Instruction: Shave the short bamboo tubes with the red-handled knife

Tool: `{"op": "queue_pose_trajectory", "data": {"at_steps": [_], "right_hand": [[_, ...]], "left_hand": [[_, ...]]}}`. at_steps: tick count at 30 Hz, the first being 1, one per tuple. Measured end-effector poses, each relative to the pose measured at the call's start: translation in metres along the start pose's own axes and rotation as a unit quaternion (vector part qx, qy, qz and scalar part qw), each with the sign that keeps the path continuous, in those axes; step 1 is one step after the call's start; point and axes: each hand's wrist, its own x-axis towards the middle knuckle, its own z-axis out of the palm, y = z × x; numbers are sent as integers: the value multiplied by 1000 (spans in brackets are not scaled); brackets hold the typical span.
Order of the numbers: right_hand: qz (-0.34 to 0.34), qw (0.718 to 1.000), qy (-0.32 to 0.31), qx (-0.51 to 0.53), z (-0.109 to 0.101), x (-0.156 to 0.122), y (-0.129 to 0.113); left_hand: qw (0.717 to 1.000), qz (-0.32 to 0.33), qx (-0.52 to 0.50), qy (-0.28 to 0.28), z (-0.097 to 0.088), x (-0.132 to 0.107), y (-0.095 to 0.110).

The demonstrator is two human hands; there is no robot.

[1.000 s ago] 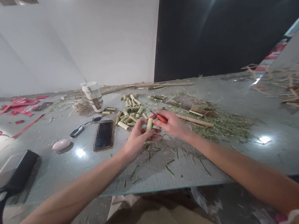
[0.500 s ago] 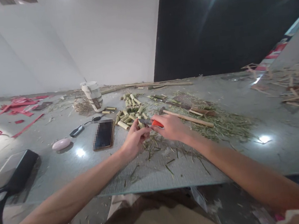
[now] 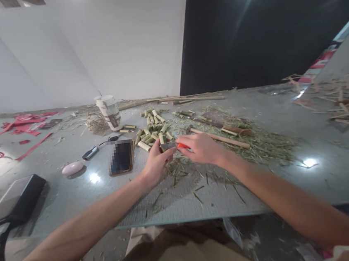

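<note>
My left hand (image 3: 155, 162) is closed round a short green bamboo piece (image 3: 162, 140) that stands nearly upright near the middle of the glass table (image 3: 261, 187). My right hand (image 3: 199, 148) grips a knife with a red-orange handle (image 3: 182, 146); its grey blade points left and lies against the bamboo piece by my left thumb. Both hands meet over a scatter of green shavings (image 3: 182, 173). Just behind them lies a heap of several cut bamboo segments (image 3: 152, 126).
A phone (image 3: 120, 157) lies left of my hands, with a pink oval object (image 3: 71, 168), a small black device (image 3: 90, 152) and a dark case (image 3: 13, 201) further left. A paper cup (image 3: 109, 111) stands behind. Bamboo sticks (image 3: 222, 138) and shavings lie right; red paper scraps (image 3: 25, 123) far left.
The knife blade swung down from pointing up-left to lying level against the bamboo piece. My left hand closed its fingers and turned the piece more upright.
</note>
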Motion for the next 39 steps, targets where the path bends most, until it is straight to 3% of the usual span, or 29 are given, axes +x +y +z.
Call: {"op": "queue_pose_trajectory", "data": {"at_steps": [16,22,26,31,39], "right_hand": [[-5,998,47,-40,-6,-3,-8],[47,994,91,-49,-7,-1,-22],[78,989,119,-45,-9,-2,-15],[38,995,87,-38,-7,-2,-2],[-15,999,28,-29,-5,-2,-5]], "left_hand": [[997,41,56,-20,1,-4,11],[997,51,49,12,2,-5,4],[997,43,61,27,0,-3,2],[998,29,47,29,2,-2,7],[999,26,25,15,5,-2,6]]}}
